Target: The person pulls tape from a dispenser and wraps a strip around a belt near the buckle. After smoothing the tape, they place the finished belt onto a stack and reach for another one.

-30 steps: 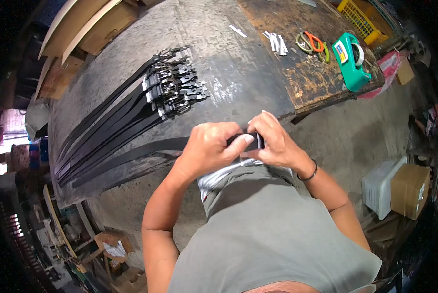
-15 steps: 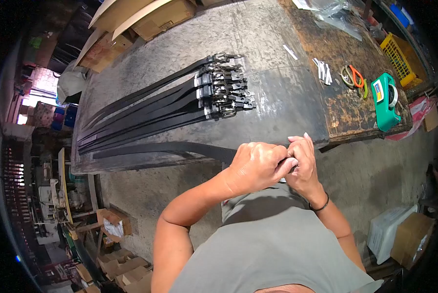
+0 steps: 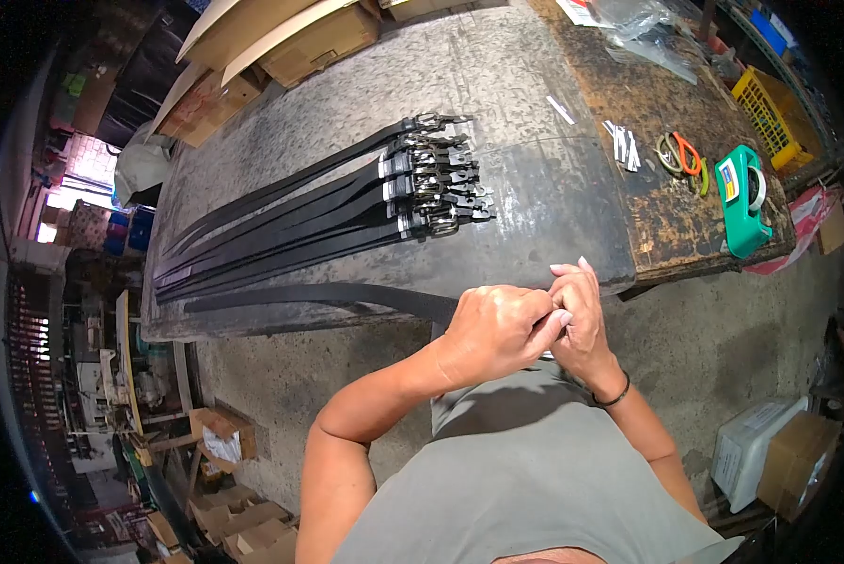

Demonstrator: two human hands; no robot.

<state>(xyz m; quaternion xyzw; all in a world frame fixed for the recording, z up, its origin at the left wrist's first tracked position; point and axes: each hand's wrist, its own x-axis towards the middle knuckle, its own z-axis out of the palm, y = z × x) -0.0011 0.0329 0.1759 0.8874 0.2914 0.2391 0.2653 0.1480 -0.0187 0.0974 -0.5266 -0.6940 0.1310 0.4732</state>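
A long black strap (image 3: 347,295) runs along the near edge of the table and into my left hand (image 3: 497,324), which is closed around it. My right hand (image 3: 582,324) meets the left at the strap's end, thumb and index finger pinched together while other fingers stick up. The fingers cover that end, so its fitting cannot be made out. Beyond my hands lies a bundle of black straps (image 3: 347,193), side by side, with metal clips and buckles (image 3: 445,183) at their right ends and pale labels close by.
The dark table (image 3: 553,226) carries white strips (image 3: 621,146), orange-handled scissors (image 3: 687,150) and a green tape dispenser (image 3: 743,202) on its right. Cardboard boxes (image 3: 318,42) stand at the back. A yellow crate (image 3: 770,117) is at far right; more boxes (image 3: 798,461) sit on the floor.
Both hands stay together at the strap's end and have shifted only slightly. The dark piece that showed between the fingers is now covered. The view has moved a little.
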